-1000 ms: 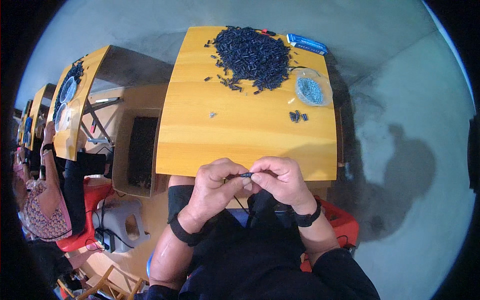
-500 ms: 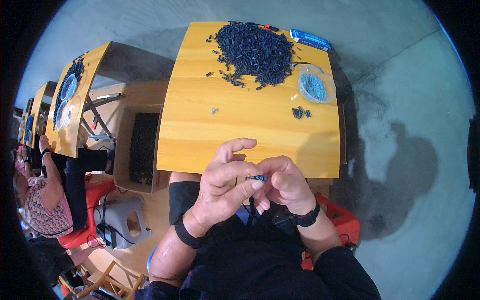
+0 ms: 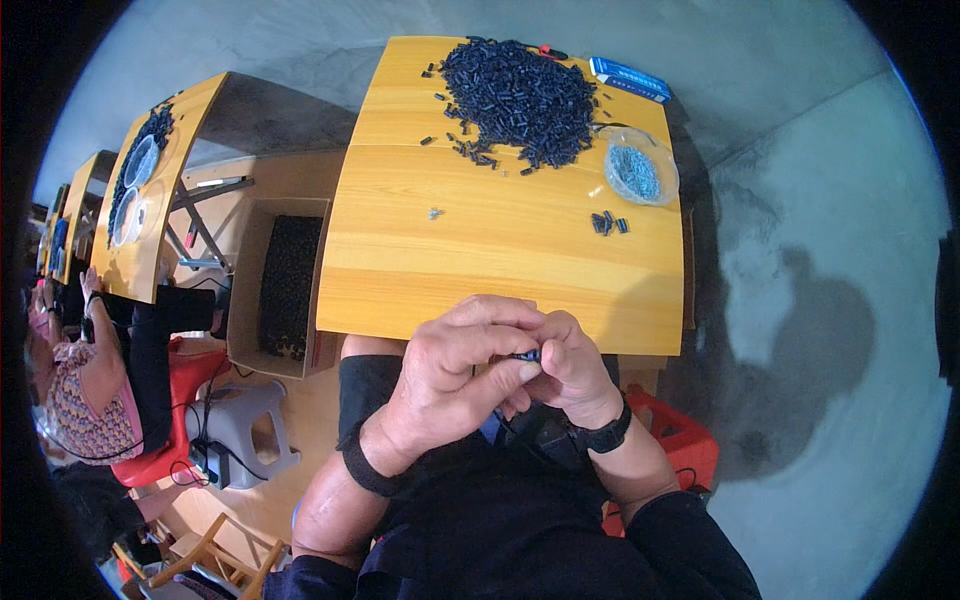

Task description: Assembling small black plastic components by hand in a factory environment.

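Note:
My left hand (image 3: 455,370) pinches a small dark cylindrical piece (image 3: 527,356) between thumb and forefinger, just off the near edge of the yellow wooden table (image 3: 480,270). Against the other end of that piece, my right hand (image 3: 572,372) has its fingers curled in and touching the left; whether it holds something more is hidden. A big heap of small black cylindrical pieces (image 3: 515,100) covers the far part of the table. Several such pieces (image 3: 608,222) lie apart at the right. A clear plastic bowl (image 3: 668,170) beside them holds small light-blue parts (image 3: 634,172).
A blue box (image 3: 630,80) and a red-and-black tool (image 3: 550,52) lie at the table's far edge. A cardboard box (image 3: 318,290) of dark pieces stands left of the table. Farther left, another person (image 3: 95,400) sits at another table (image 3: 150,240). A few tiny bits (image 3: 435,213) lie mid-table.
My hands have drawn together around the small piece. The left fingers that were raised have folded down over it, and the right fingers have closed in.

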Demonstrator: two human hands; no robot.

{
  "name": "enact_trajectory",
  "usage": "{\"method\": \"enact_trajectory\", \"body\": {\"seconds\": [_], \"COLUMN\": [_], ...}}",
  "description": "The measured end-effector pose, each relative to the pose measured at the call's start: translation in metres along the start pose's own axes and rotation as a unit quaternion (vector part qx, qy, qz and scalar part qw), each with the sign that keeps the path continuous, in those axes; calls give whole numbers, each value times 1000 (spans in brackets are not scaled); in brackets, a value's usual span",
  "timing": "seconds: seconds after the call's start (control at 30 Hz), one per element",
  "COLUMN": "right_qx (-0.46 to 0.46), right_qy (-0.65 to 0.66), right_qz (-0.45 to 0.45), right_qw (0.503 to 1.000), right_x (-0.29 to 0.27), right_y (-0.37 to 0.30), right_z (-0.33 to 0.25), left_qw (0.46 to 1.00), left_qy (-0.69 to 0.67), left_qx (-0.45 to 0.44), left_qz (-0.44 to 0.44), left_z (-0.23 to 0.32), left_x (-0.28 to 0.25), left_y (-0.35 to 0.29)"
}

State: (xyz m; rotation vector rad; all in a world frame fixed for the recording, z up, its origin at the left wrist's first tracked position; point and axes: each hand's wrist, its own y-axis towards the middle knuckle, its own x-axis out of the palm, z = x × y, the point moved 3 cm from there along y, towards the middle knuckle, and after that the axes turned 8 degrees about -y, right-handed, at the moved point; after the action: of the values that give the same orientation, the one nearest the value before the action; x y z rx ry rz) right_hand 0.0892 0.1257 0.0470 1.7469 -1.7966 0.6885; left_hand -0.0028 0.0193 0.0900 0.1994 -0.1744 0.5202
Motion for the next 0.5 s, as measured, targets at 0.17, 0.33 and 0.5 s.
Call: {"method": "enact_trajectory", "body": {"seconds": [0.17,0.33,0.5], "right_qx": [2,2,-2], "right_qy": [-23,-26,8], "right_qz": [5,-4,33], "right_qw": [1000,1000,999], "right_x": [2,1,21], "right_y": [-2,-6,-3], "right_z": [-2,0,-3], "left_qw": [997,989,996], "left_qy": [68,137,71], "left_qx": [17,47,39], "left_qz": [-12,-40,23], "left_z": [11,20,18], "left_x": [-2,-2,-1], "left_y": [-3,-4,-10]}}
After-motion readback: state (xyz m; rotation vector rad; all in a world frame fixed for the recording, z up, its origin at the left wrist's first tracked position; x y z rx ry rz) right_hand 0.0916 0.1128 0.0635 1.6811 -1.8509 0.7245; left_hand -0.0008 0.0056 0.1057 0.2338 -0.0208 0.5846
